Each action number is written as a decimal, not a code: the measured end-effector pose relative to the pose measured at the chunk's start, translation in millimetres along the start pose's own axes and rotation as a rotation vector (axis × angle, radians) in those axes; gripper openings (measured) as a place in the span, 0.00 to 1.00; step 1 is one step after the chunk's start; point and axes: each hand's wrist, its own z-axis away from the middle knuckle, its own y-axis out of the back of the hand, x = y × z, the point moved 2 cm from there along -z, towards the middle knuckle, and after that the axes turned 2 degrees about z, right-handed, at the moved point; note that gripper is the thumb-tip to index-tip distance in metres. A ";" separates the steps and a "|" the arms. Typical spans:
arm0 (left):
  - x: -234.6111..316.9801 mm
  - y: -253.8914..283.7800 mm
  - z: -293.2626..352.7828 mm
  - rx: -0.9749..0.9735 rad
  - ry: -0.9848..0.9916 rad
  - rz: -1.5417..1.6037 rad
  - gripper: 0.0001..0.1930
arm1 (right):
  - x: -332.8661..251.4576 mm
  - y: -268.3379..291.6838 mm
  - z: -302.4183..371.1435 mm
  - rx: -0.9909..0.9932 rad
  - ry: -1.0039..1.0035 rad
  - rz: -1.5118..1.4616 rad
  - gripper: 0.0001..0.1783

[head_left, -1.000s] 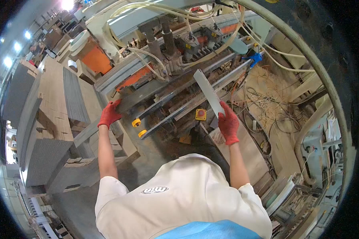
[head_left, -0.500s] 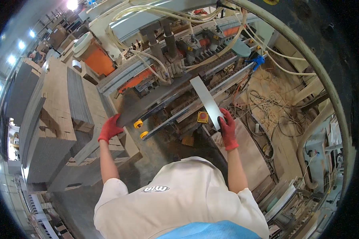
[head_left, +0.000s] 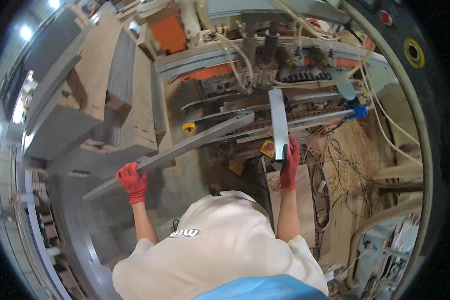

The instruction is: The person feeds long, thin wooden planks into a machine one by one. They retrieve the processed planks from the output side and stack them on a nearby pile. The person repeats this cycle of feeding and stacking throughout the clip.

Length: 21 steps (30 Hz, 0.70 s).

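My left hand (head_left: 132, 182), in a red glove, is closed round the edge of a long grey board (head_left: 190, 143). The board is turned almost edge-on, slanting from low at the left up to the machine's front rails, with small holes near its far end. In my right hand (head_left: 290, 164), in a red glove with dark fingertips, is the near end of a narrow pale strip of board (head_left: 279, 120). That strip points away from me, over the rails of the drilling machine (head_left: 265, 75).
Stacks of grey panels (head_left: 92, 75) stand at the left. A yellow-and-red stop button (head_left: 268, 148) sits below the rails. Cables and hoses (head_left: 345, 170) lie tangled over sawdust at the right. A thick curved frame (head_left: 410, 95) with buttons edges the right side.
The long board has come off the machine, moved left and tipped onto its edge with my left hand, which came nearer. The pale strip has swung more upright, and the view has turned.
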 end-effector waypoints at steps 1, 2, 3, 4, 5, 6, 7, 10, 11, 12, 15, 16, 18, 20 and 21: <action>7.3 9.4 9.4 0.075 0.019 -0.051 0.28 | -1.2 0.3 -5.3 0.013 0.054 0.077 0.27; 13.2 16.6 17.3 0.149 0.036 -0.103 0.26 | -3.3 2.0 -9.9 0.026 0.112 0.154 0.27; 15.0 23.0 24.6 0.180 0.059 -0.098 0.25 | -1.1 13.4 -13.1 0.089 0.167 0.438 0.28; 14.5 29.4 33.7 0.210 0.088 -0.103 0.24 | -19.1 0.9 -9.5 0.138 0.258 0.541 0.28; 15.8 34.0 41.6 0.240 0.117 -0.108 0.23 | -39.9 -10.2 -3.9 0.188 0.354 0.641 0.29; 19.5 40.5 49.8 0.269 0.133 -0.112 0.22 | -65.5 -22.7 0.6 0.230 0.460 0.734 0.30; 23.1 47.7 56.3 0.298 0.150 -0.124 0.21 | -75.9 -27.9 1.4 0.155 0.539 0.783 0.33; 45.2 79.2 80.9 0.318 0.221 -0.156 0.19 | -111.0 -79.0 18.3 -0.209 0.364 0.408 0.36; 54.1 87.0 88.6 0.288 0.206 -0.160 0.19 | -115.1 -95.5 24.3 -0.324 0.349 0.316 0.41; 63.3 94.1 99.4 0.259 0.205 -0.179 0.19 | -114.1 -106.1 26.5 -0.445 0.409 0.315 0.44; 93.4 108.7 130.3 0.192 0.262 -0.220 0.20 | -133.7 -148.8 47.1 -0.590 0.446 0.297 0.44; 99.0 105.4 137.1 0.220 0.286 -0.201 0.19 | -107.9 -142.9 29.9 -0.564 0.492 0.349 0.40; 120.4 127.1 154.4 0.153 0.309 -0.356 0.20 | -96.6 -152.0 30.1 -0.600 0.522 0.345 0.32; 138.2 139.5 172.4 0.183 0.351 -0.370 0.20 | -92.7 -158.9 34.3 -0.603 0.261 0.266 0.26; 147.2 149.2 187.5 0.175 0.393 -0.409 0.21 | -78.3 -162.5 32.9 -0.680 0.242 0.171 0.24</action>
